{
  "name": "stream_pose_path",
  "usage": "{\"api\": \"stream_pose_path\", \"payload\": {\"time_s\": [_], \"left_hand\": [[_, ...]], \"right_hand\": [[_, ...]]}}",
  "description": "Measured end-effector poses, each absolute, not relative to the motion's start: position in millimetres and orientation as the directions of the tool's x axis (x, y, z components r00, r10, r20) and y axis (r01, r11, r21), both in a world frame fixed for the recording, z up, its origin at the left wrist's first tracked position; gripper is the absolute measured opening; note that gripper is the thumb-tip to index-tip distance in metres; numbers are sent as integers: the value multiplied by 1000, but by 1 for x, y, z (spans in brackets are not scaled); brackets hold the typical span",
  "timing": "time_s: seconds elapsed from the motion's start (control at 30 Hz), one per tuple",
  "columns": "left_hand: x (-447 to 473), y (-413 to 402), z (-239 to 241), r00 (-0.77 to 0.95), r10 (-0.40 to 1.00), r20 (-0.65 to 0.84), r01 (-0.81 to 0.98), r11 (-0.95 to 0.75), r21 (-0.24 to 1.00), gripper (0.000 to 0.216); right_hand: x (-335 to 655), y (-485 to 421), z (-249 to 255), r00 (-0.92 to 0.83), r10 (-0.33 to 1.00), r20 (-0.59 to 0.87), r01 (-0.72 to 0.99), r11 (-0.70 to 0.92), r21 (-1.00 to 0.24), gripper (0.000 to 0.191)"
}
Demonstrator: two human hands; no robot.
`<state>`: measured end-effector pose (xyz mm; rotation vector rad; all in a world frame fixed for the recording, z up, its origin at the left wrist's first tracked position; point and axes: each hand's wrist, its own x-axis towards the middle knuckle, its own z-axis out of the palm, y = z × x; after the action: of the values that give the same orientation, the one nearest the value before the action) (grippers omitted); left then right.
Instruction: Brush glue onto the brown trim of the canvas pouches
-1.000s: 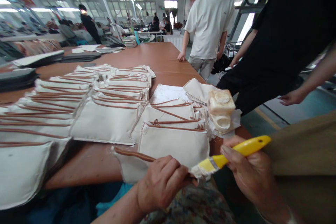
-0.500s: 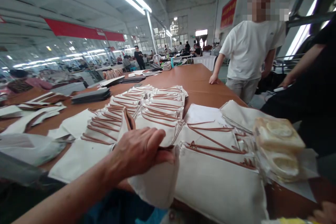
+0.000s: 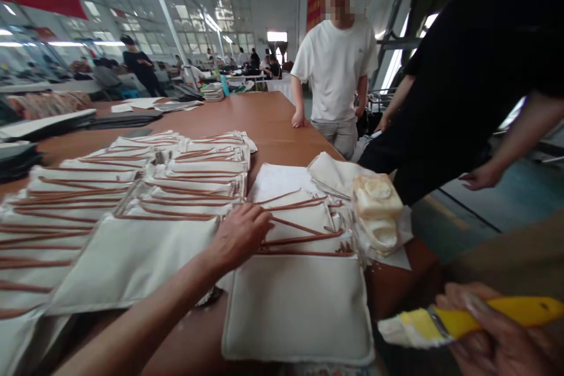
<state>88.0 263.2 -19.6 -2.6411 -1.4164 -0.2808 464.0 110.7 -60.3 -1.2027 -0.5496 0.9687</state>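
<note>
My left hand (image 3: 244, 234), fingers loosely bent and slightly apart, reaches over the left upper edge of a row of overlapping cream panels (image 3: 299, 311) with brown cord trim. Its fingertips are at the trimmed edge; the thumb is hidden. My right hand (image 3: 489, 335), low on the right, is closed around a yellow-handled paintbrush (image 3: 409, 329) whose pale, coated bristles point left. Left of my forearm lies another overlapping row of cream panels (image 3: 145, 258), also edged with brown trim.
A crusted pale yellow container (image 3: 379, 200) with round openings stands on white paper near the table's right edge. The brown table (image 3: 268, 114) stretches away. One person in a white shirt (image 3: 337, 70) stands beyond it; another in black (image 3: 476, 70) leans at right.
My left hand has let go of the cream piece it held and moved to the right row. My right hand and the brush have come into fuller view. The view has turned right.
</note>
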Motion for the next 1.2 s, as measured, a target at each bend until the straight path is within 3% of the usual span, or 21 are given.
{"api": "stream_pose_path", "payload": {"time_s": [0.1, 0.2, 0.33, 0.5, 0.6, 0.73, 0.83, 1.0, 1.1, 1.2], "left_hand": [[168, 239, -39, 669, 723, 170, 715, -689, 118, 15], [227, 228, -59, 661, 739, 132, 717, -674, 176, 12], [257, 227, -73, 541, 832, 118, 814, -554, 173, 24], [251, 225, -77, 485, 860, 159, 857, -503, 111, 22], [241, 216, -75, 493, 828, 267, 827, -541, 151, 19], [219, 190, -60, 491, 647, 584, 676, -706, 213, 10], [203, 167, -47, 403, 661, 633, 685, -677, 270, 9], [200, 167, -47, 327, 801, 501, 750, -543, 378, 8], [208, 190, -52, 339, 900, 273, 734, -434, 522, 13], [215, 213, -51, 405, 914, 34, 767, -360, 531, 12]], "right_hand": [[448, 111, -42, 546, 781, -303, -456, -26, -890, 40], [445, 107, -42, 499, 819, -283, -480, -12, -877, 42], [467, 95, -56, 500, 821, -277, -461, -18, -887, 39], [484, 85, -64, 530, 788, -313, -485, -22, -874, 40], [484, 84, -63, 534, 779, -329, -507, -16, -862, 40], [487, 79, -64, 533, 770, -350, -527, -22, -850, 43], [493, 71, -67, 534, 749, -392, -566, -28, -824, 50], [491, 65, -69, 512, 772, -377, -562, -31, -827, 50], [482, 66, -66, 495, 818, -292, -501, -5, -865, 44], [475, 68, -61, 504, 838, -208, -436, 40, -899, 39]]}}
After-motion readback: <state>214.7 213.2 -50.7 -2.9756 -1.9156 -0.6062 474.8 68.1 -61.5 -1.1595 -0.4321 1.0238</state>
